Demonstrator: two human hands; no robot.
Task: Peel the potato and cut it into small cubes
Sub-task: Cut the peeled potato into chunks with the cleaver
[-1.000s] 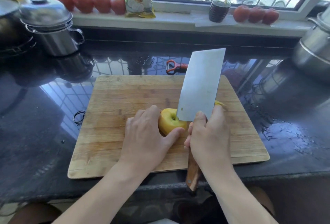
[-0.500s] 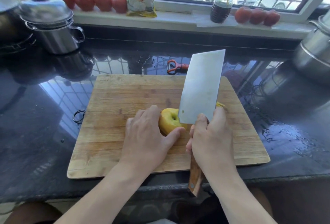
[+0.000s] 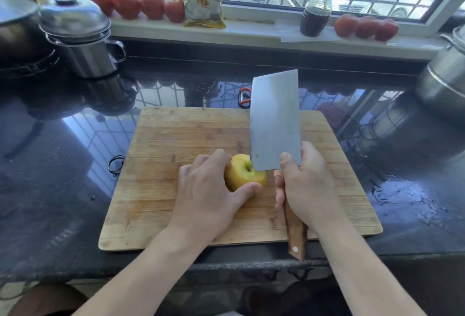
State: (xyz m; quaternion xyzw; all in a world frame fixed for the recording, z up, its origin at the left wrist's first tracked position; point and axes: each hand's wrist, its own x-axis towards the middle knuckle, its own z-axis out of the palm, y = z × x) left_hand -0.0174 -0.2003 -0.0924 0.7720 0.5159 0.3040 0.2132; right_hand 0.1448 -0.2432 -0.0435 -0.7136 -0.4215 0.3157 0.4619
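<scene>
While curled round the peeled potato [image 3: 244, 173] mid-board, left hand [image 3: 208, 194] steadying; right hand [image 3: 305, 189] gripping cleaver [image 3: 275, 119], blade against potato; wooden cutting board [image 3: 176, 139] on glossy black counter [image 3: 63, 177] beneath barred window

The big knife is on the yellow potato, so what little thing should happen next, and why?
Probably press the cleaver straight down to slice. Its edge already sits on the peeled potato, which the left hand steadies on the cutting board, while the right hand grips the handle. The potato looks whole, no cubes yet.
</scene>
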